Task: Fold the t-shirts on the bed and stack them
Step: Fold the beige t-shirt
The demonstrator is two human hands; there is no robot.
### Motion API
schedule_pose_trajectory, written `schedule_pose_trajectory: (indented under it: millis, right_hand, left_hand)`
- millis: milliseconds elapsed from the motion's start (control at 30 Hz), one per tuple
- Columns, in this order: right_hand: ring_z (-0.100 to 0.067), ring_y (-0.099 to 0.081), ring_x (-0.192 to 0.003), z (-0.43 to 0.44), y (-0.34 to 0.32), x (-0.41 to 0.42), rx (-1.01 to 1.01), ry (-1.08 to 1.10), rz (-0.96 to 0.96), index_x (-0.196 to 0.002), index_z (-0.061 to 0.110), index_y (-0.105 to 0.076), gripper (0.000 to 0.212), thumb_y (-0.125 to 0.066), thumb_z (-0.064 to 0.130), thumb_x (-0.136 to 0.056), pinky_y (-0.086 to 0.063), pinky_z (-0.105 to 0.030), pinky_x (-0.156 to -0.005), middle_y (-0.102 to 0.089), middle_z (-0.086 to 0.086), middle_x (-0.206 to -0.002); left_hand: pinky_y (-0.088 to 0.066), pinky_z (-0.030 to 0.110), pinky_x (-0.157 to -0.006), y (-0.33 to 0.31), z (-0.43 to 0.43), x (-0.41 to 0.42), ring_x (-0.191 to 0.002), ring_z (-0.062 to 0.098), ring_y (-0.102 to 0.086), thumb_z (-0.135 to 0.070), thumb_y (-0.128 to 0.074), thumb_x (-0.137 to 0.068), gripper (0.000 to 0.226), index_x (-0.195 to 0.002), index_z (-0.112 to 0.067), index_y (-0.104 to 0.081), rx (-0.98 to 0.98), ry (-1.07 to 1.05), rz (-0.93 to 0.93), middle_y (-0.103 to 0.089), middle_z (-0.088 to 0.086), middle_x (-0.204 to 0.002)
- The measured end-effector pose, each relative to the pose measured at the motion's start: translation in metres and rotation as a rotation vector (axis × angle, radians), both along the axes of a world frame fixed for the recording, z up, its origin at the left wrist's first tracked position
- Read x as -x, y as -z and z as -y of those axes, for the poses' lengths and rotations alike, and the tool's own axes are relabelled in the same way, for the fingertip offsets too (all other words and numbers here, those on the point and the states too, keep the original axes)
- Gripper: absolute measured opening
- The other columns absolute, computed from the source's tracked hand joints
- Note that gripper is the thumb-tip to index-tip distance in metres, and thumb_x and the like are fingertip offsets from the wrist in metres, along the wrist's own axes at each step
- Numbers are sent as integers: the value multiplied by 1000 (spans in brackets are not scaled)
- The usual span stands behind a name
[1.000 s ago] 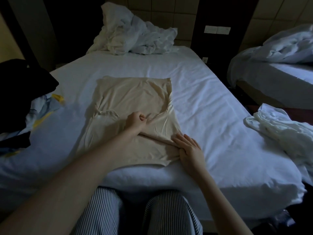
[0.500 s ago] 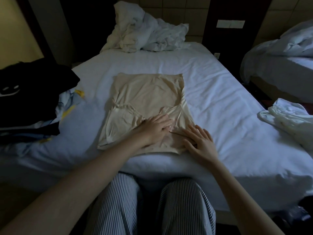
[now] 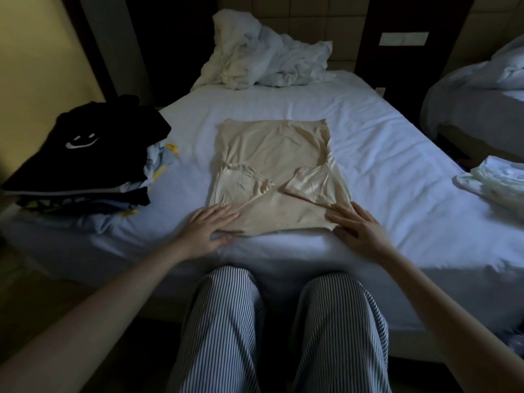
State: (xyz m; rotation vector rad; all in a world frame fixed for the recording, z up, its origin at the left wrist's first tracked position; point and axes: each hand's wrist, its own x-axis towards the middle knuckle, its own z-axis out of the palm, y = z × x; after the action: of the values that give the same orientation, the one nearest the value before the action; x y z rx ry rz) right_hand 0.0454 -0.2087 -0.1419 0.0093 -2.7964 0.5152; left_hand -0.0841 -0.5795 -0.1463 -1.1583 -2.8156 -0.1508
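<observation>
A beige t-shirt (image 3: 279,154) lies flat on the white bed (image 3: 382,154), its sides and both sleeves folded in over the middle. My left hand (image 3: 208,229) rests with straight fingers on the shirt's near left corner. My right hand (image 3: 355,226) lies flat on the near right corner, fingers spread. At the bed's left edge stands a stack of folded t-shirts (image 3: 85,171), topped by a black one with a white smiley face.
A crumpled white duvet (image 3: 263,61) is heaped at the head of the bed. A loose white garment (image 3: 493,182) lies at the bed's right edge. A second bed (image 3: 479,103) stands to the right. My striped trouser legs (image 3: 280,330) press against the bed's near edge.
My left hand let go of the folded-in sleeve, flattened, and slid from the shirt's middle to its near left corner. My right hand shifted slightly to the near right corner. The view panned left.
</observation>
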Motion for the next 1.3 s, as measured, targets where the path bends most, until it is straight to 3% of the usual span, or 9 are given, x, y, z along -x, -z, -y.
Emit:
schedule_pose_trajectory:
  millis: [200,367,533,667,767,967,1067,1167,1300]
  right_hand:
    - [-22,-26,-141,7,-5,-1,43,53,31,-129,27,-55,34,-52,25,-95,-20,-29,-112,-41,5,-145]
    - [-24,-33,-138,22,-13,-17,185,166,69,-131,17,-55,36,-49,26,-96,-27,-30,-108,-41,-6,-146]
    - [-36,-56,-107,45,-20,-52,251,188,-5,-109,-4,-64,31,-47,20,-97,-38,-36,-82,-62,-24,-113]
    - [-35,-58,-76,57,-23,-88,210,180,-75,-74,2,-59,31,-48,19,-97,-28,-30,-62,-63,-25,-78]
    - [-26,-48,-66,72,-36,-111,206,178,-149,-68,9,-44,31,-47,20,-98,-20,-31,-59,-52,-17,-66]
    - [-8,-42,-56,101,-80,-150,490,139,-298,-68,6,-48,32,-45,17,-99,-31,-28,-55,-45,-9,-62]
    - [4,-43,-42,109,-110,-165,660,87,-247,-62,17,-51,37,-46,19,-98,-31,-14,-47,-50,9,-46]
    - [-4,-56,-68,112,-132,-165,711,21,-138,-83,14,-65,25,-48,26,-97,-44,-20,-63,-64,6,-70]
    - [-18,-57,-91,108,-146,-135,683,26,-92,-97,6,-66,30,-48,30,-97,-46,-28,-79,-65,-14,-102]
  left_hand:
    - [-9,22,-110,-14,-12,-4,-143,7,-19,-63,-6,-78,79,-144,-29,-35,-131,-79,135,-25,-10,-154]
    - [-19,23,-108,-21,-19,-19,-140,17,-32,-20,-38,-102,39,-138,-8,-46,-362,-199,218,-39,8,-148]
    - [-39,30,-94,-32,-11,-55,-120,30,-52,-25,-38,-102,38,-126,-3,-57,-494,-294,336,-58,18,-128]
    - [-41,36,-94,-37,6,-87,-115,31,-54,-28,-36,-102,40,-122,-2,-58,-526,-288,320,-60,19,-123]
    - [-42,35,-88,-48,17,-111,-109,34,-57,-25,-35,-103,39,-117,2,-60,-567,-285,283,-62,23,-116]
    - [-36,24,-76,-93,35,-164,-98,24,-57,-25,-34,-103,41,-114,2,-62,-646,-202,335,-62,23,-115]
    - [-52,24,-63,-117,52,-181,-78,19,-64,-34,-38,-101,39,-100,-7,-66,-723,-154,663,-68,16,-96]
    - [-56,25,-63,-132,63,-176,-75,19,-68,-37,-41,-99,40,-104,-6,-65,-716,-151,882,-70,11,-88]
    - [-53,20,-72,-138,54,-136,-88,18,-64,-30,-42,-101,29,-101,-11,-64,-837,-180,736,-67,8,-96]
